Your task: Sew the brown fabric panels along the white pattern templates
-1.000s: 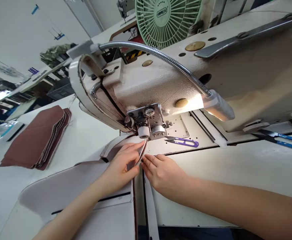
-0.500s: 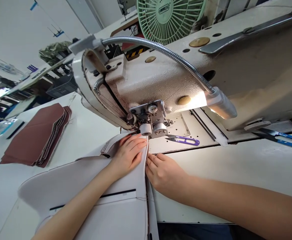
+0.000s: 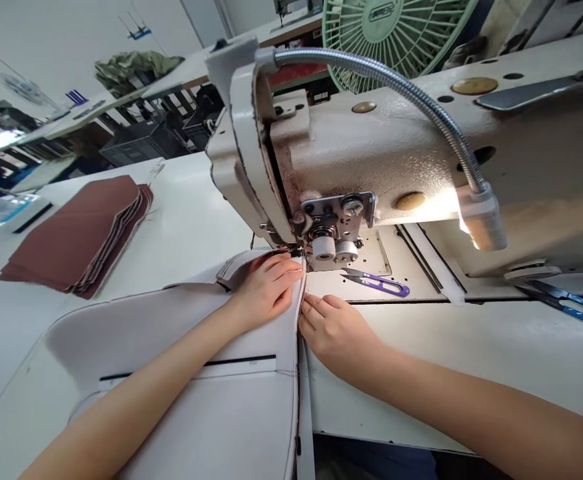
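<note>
Since half a second ago my view has swung, so the sewing machine [image 3: 381, 147] sits farther right in the frame, and the edge of the pale cloth [image 3: 236, 420] now shows up to the left of the white roller [image 3: 324, 248] instead of below it. Some of that is only my head turning. A second ago the edge gaped between my hands; now it runs in one smooth line up the lower middle of the frame, which I take to mean the layers are lined up for the stitching end.

My left hand [image 3: 264, 293] lies on top of the cloth, close to the machine's working end, fingers together and fairly flat, thumb tucked in beside them. My right hand [image 3: 334, 327] is at the cloth's right edge, fingers curled and bunched together; the thumb is hidden, so I can't tell whether they pinch it. The cloth spreads across the lower left and centre, over the table [image 3: 421, 373]. The purple snips [image 3: 378, 283] lie just right of the roller, and the brown pieces [image 3: 76, 233] are stacked at left, well apart from my hands.
</note>
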{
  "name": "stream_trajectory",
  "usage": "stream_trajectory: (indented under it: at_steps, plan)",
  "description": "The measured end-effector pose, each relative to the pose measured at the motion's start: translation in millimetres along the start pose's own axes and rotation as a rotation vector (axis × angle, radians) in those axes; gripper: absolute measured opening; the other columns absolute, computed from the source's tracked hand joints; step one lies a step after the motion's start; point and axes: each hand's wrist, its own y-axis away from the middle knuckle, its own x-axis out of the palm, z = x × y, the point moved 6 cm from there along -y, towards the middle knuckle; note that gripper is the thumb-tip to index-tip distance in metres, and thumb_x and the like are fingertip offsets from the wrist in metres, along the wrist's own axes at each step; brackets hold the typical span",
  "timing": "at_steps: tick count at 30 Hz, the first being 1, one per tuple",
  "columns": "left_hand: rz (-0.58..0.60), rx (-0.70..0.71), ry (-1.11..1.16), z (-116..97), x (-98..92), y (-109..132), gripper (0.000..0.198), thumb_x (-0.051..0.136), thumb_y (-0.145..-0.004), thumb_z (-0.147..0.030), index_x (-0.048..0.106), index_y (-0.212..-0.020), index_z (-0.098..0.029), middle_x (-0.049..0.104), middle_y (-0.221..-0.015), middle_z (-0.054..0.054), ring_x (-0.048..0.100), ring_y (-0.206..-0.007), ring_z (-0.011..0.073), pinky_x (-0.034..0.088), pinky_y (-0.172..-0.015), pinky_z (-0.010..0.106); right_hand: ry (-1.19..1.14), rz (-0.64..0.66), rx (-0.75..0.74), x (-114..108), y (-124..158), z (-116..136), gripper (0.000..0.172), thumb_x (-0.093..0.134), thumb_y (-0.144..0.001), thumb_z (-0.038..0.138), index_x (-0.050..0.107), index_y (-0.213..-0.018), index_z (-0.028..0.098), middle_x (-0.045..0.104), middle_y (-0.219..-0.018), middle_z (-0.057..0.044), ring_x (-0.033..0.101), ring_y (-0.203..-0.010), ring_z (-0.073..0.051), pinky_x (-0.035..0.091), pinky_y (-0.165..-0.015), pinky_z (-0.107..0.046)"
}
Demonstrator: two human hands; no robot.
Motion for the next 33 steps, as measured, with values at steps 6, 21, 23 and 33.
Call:
stream_trajectory:
  at_steps: [6, 21, 23, 33]
  plan:
    - [-0.045, 0.019, 0.008, -0.3, -1.7, -2.4, 0.030, 0.040, -0.088, -0.011, 0.059, -0.110, -0.016, 0.061, -0.116, 0.008, 0.048, -0.119, 0.0250, 0.041, -0.100, 0.043, 0.016, 0.056, 0.002, 3.1, 1.2, -0.8, 0.026, 0.043, -0.086, 0.002, 0.069, -0.091, 0.007, 0.071, -0.098, -0.017, 0.063, -0.098, -0.025, 0.048, -0.065, -0.032]
    - [-0.124, 0.038, 0.045, -4.9, -5.2, -2.1, 0.028, 0.042, -0.085, -0.010, 0.060, -0.105, -0.016, 0.061, -0.107, 0.009, 0.054, -0.110, 0.0229, 0.044, -0.097, 0.040, 0.039, 0.066, 0.024, -3.2, 4.0, 6.7, 0.026, 0.047, -0.085, 0.006, 0.069, -0.098, 0.003, 0.070, -0.105, -0.018, 0.063, -0.103, -0.027, 0.050, -0.069, -0.033]
    - [-0.131, 0.033, 0.046, -2.5, -4.1, -3.9, 0.028, 0.042, -0.084, -0.011, 0.060, -0.105, -0.015, 0.061, -0.107, 0.010, 0.055, -0.107, 0.0226, 0.045, -0.095, 0.039, 0.043, 0.091, 0.026, -1.3, 2.8, 4.4, 0.026, 0.047, -0.085, 0.006, 0.069, -0.099, 0.004, 0.070, -0.106, -0.018, 0.062, -0.105, -0.027, 0.051, -0.068, -0.032]
    - [0.081, -0.220, 0.003, -4.2, -2.5, -3.7, 0.037, 0.036, -0.087, -0.011, 0.058, -0.117, -0.018, 0.060, -0.121, 0.010, 0.050, -0.120, 0.0246, 0.039, -0.101, 0.045, 0.072, 0.098, 0.069, 7.9, 4.7, -9.8, 0.028, 0.046, -0.087, 0.009, 0.066, -0.106, 0.002, 0.065, -0.117, -0.019, 0.057, -0.113, -0.027, 0.052, -0.075, -0.035]
